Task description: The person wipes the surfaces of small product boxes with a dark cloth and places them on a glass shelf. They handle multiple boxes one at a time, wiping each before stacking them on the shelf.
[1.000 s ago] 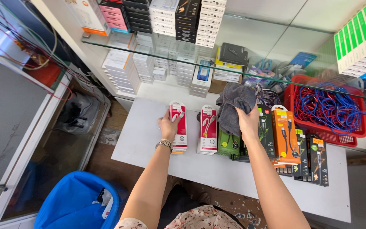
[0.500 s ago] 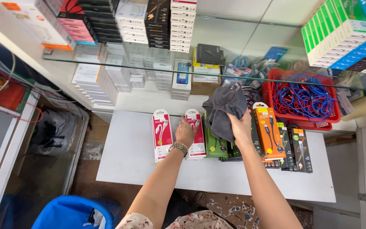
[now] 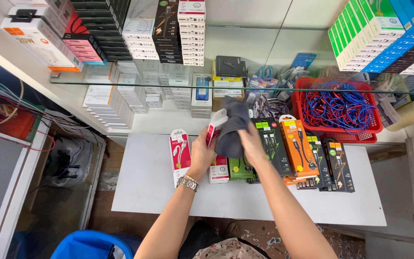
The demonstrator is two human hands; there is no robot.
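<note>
Above white table (image 3: pixel 140 192), left hand (image 3: pixel 201 156) holding red-white package (image 3: pixel 215 127), right hand (image 3: pixel 251 143) gripping grey cloth (image 3: pixel 232 129)

A small electronics shop, probably: stacked boxed goods (image 3: pixel 168 29) on a glass shelf (image 3: pixel 216 85) (packaged cables (image 3: pixel 299 146) below).

The left hand (image 3: pixel 201 156) has lifted 1 red-and-white package (image 3: pixel 215 128) off the table — the grey cloth (image 3: pixel 232 129) now against it.
</note>
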